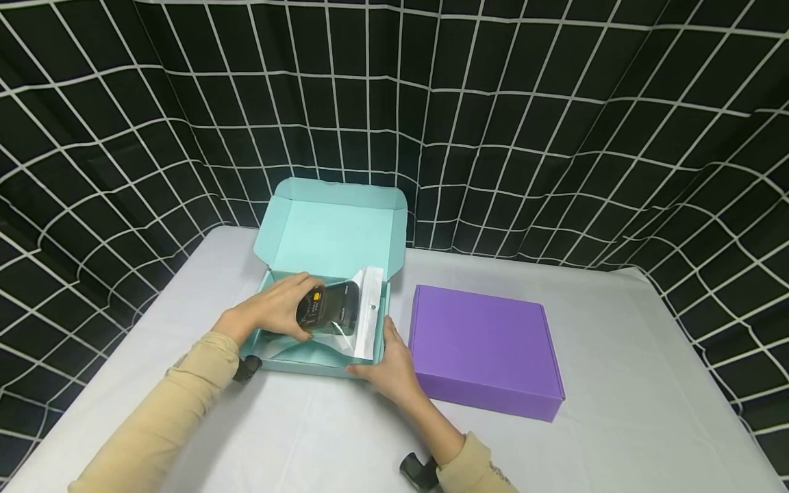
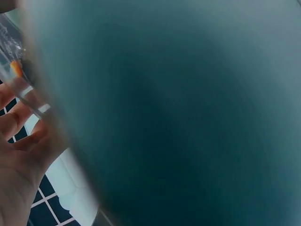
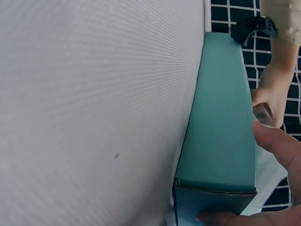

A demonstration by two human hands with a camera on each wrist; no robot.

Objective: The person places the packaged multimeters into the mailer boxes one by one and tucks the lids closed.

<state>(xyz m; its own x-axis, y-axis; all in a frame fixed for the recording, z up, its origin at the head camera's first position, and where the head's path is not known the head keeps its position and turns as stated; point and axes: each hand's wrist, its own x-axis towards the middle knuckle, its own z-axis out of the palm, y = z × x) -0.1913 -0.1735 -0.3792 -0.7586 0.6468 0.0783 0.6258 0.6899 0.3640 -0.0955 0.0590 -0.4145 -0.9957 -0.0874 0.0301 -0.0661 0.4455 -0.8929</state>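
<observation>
A light teal box (image 1: 302,368) stands with its lid raised toward the back. Over its inside is a clear plastic pouch (image 1: 335,342) with a white header strip, holding a dark, rounded item whose kind I cannot tell. My left hand (image 1: 277,305) grips the pouch at its left end, thumb in front and fingers behind. In the left wrist view a blurred teal surface hides most of the pouch. At the box's front right corner, my right hand (image 1: 391,363) holds the wall, with the thumb (image 3: 277,141) on the front edge and a finger along the right side.
A closed purple box (image 1: 483,342) lies just right of the teal box, close to my right hand. Both boxes are on a white-covered table (image 1: 629,370). A black curtain (image 1: 505,137) with a white grid surrounds the back and sides.
</observation>
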